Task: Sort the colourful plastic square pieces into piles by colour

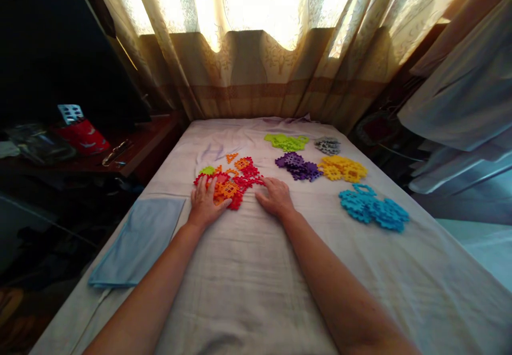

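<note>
A mixed pile of red [248, 169] and orange flat toothed plastic pieces [229, 190] lies on the cloth-covered surface in front of me. My left hand [206, 203] rests on the pile's left side, fingers spread and thumb apart, covering some pieces. To the right, my right hand [277, 196] lies low over the cloth, its fingertips touching the red pieces at the pile's edge. Its thumb stands apart from the bent fingers. A lime-green piece [207, 170] sits beyond my left fingers. Farther back, an orange triangular piece [231, 158] lies by itself.
Sorted piles stand to the right: lime green [287, 142], grey [327, 145], purple [298, 166], yellow [343, 168] and blue [373, 207]. A folded light-blue cloth or flat case [138, 243] lies at left. A dark desk [140, 150] adjoins the left side; curtains [256, 72] hang behind.
</note>
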The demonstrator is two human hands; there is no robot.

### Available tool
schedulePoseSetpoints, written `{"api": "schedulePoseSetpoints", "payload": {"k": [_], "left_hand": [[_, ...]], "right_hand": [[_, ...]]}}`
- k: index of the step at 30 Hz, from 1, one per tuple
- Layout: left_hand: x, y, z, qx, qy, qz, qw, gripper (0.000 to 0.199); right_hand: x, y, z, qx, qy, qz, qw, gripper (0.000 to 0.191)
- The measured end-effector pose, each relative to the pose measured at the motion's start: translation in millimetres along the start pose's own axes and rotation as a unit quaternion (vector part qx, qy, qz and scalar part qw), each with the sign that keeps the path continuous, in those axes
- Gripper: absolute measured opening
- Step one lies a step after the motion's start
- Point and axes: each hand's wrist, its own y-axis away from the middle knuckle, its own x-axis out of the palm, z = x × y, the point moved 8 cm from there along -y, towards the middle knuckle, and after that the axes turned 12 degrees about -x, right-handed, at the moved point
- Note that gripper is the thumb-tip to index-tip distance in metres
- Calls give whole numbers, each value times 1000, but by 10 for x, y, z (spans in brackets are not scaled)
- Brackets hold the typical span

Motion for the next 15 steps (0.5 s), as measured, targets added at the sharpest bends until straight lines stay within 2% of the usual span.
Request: {"api": "schedulePoseSetpoints", "payload": {"k": [4,8,12,15], "left_hand": [[-14,-52,8,22,25,-34,999,52],[-15,39,-123,70,-4,-29,997,48],[-19,124,-247,116,-22,-15,993,40],[-68,136,-242,122,-18,-38,992,32]], "right_hand": [[-20,10,-79,12,-28,-31,999,44],[-56,-31,-19,7,-23,-65,998,41],[7,-88,168,-27,-18,-48,998,41],[85,-100,305,-55,-12,-19,998,39]]}}
